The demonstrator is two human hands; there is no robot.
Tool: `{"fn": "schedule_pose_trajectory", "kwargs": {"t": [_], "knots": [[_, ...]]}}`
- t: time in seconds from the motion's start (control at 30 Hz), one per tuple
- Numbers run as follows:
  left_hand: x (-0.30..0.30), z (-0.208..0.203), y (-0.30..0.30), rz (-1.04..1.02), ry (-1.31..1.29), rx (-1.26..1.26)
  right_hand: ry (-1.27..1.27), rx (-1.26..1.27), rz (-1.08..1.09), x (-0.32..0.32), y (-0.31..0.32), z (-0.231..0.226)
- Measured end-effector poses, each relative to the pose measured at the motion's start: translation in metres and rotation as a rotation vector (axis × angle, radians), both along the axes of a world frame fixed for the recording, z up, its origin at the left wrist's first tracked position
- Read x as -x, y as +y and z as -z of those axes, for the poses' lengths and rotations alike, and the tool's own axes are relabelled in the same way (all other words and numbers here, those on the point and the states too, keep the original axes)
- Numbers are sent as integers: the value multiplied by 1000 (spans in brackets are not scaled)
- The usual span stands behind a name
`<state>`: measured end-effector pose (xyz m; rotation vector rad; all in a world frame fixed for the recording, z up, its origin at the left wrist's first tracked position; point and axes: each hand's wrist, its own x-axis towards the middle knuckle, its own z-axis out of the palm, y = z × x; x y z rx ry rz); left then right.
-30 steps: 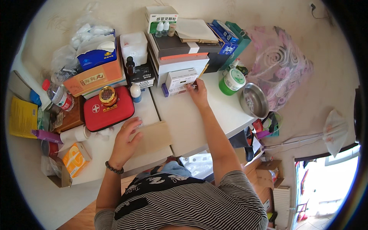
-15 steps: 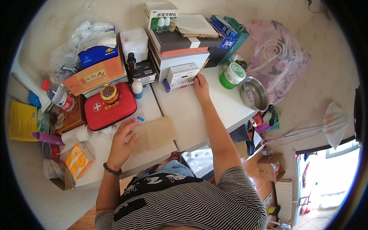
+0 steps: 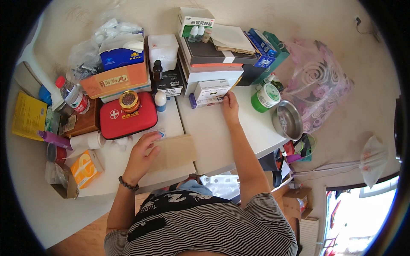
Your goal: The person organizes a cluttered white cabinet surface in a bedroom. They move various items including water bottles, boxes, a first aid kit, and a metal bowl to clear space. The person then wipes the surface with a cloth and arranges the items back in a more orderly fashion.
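Observation:
My left hand (image 3: 142,157), with a dark bead bracelet at the wrist, hovers over or rests at the left end of a flat brown paper piece (image 3: 176,152). Its fingers are loosely bent and apart, holding nothing. Farther right, my right hand (image 3: 230,110) is closed at the lower end of a thin yellow pencil-like stick (image 3: 238,82). That hand is right beside a small white box (image 3: 211,90), which lies on a purple-and-white box (image 3: 206,102). Its fingertips are partly hidden, so contact with the boxes is unclear. A small blue-and-white packet (image 3: 161,134) lies by my left fingertips.
A red first-aid case (image 3: 129,120) carries a gold-lidded jar (image 3: 129,102). Nearby stand a white-and-blue bottle (image 3: 160,101), a water bottle (image 3: 73,96) and an orange box (image 3: 86,168). Stacked boxes (image 3: 213,70) rise at the back; a green tub (image 3: 265,98) and steel bowl (image 3: 287,120) stand right.
The whole view has shifted, so the table's contents sit slightly lower and to the right. Both hands keep nearly the same places on the table, the left fingers a little more bent.

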<state>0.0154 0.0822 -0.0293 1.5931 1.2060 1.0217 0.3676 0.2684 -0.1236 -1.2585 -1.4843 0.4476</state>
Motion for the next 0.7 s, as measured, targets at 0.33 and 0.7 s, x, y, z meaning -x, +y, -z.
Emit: {"fn": "schedule_pose_trajectory", "kwargs": {"t": [0.33,0.7], "knots": [[-22,-3,-3,-10,748,-201,-51,-5,132,10,-34,-28],[-24,0,6,-3,742,-73,-726,291,-639,112,-135,-73]]}}
